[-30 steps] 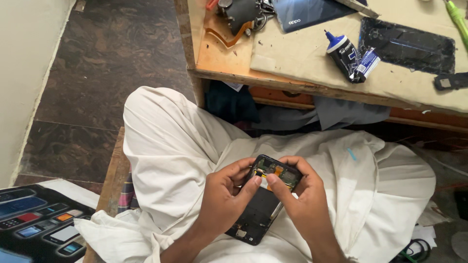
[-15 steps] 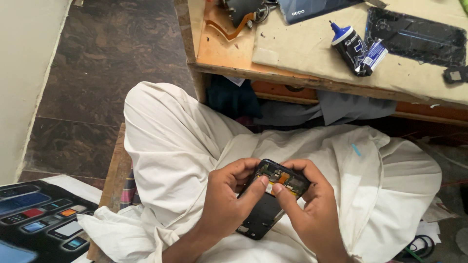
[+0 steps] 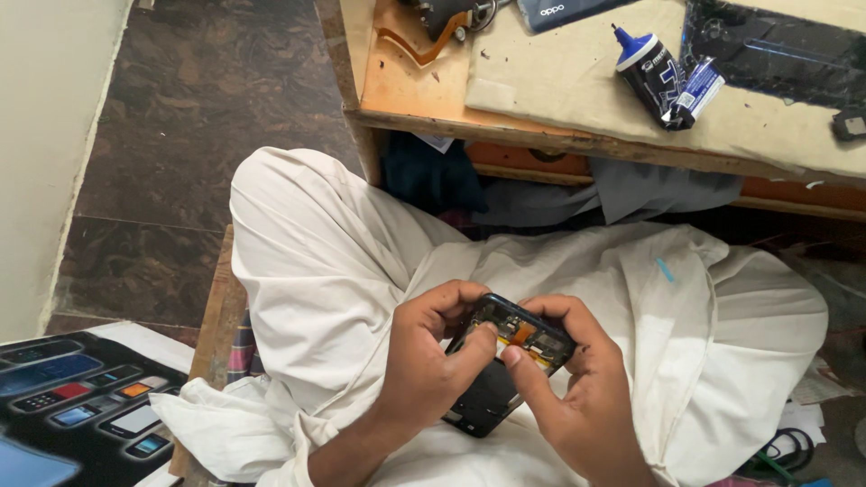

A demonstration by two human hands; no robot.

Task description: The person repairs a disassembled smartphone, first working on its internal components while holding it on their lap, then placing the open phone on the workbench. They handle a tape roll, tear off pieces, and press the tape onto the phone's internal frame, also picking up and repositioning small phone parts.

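Observation:
An opened black smartphone (image 3: 505,361) with its back off, showing circuit parts and an orange strip near its top end, rests over my lap on white cloth (image 3: 343,261). My left hand (image 3: 433,356) grips the phone's left edge with the thumb pressed onto the exposed upper part. My right hand (image 3: 577,388) holds the right edge, its thumb tip next to the left thumb on the same spot. The phone's lower end pokes out below my left hand.
A low wooden workbench (image 3: 433,90) stands ahead with a black bottle with a blue cap (image 3: 651,68), a small blue-white tube (image 3: 695,88), a dark phone panel (image 3: 776,50) and an orange flex cable (image 3: 415,45). A printed sheet showing phones (image 3: 81,406) lies lower left. Dark stone floor (image 3: 198,117) is left.
The view has shifted slightly, with the bench sliding up and my hands lower in frame. Both thumbs stay pressed on the phone's upper part; the grip is unchanged.

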